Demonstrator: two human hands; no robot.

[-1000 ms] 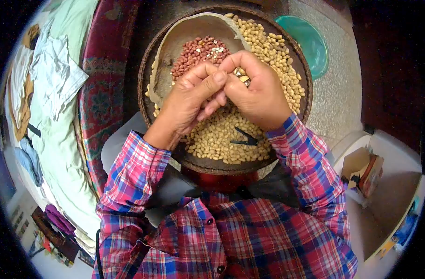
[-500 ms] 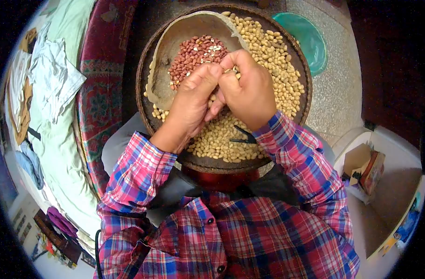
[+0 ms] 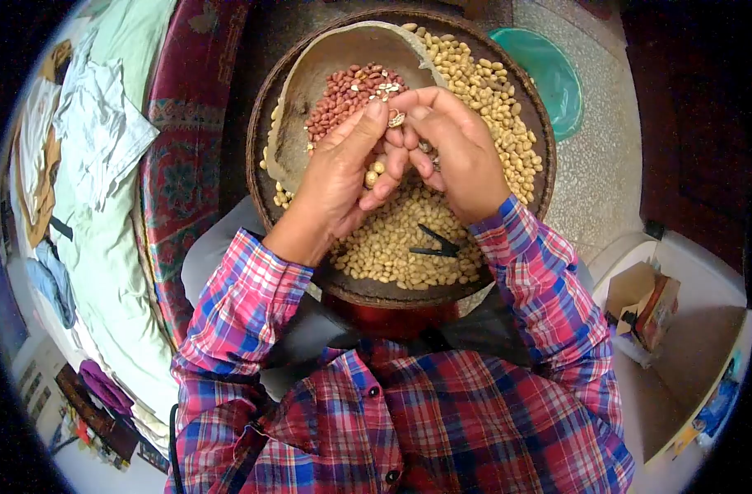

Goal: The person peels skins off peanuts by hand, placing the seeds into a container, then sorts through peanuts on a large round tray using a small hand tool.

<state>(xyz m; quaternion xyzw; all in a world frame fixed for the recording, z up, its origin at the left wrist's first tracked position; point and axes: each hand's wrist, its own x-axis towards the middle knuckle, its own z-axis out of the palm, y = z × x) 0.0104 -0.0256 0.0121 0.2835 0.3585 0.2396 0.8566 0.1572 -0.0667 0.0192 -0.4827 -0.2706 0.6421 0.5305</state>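
R hand [image 3: 466, 160] pinching split peanut shell [image 3: 397, 120] over the tray [image 3: 367, 293], right by L hand [image 3: 328, 181] — that one's curled round whole nuts [image 3: 376, 171]. Shell's prob. v. light, dry, brittle — best held gently by its edges w/ fingertips.

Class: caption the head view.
Left hand and right hand hold an open tan peanut shell over a round brown tray.

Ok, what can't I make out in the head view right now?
All in the head view:
Opened shell: too small to tell whether a kernel remains inside.
Small dark thing at the right hand: mostly hidden by that hand.
Bowl: part of its rim is behind the left hand.
Green basin: the round tray covers one side.
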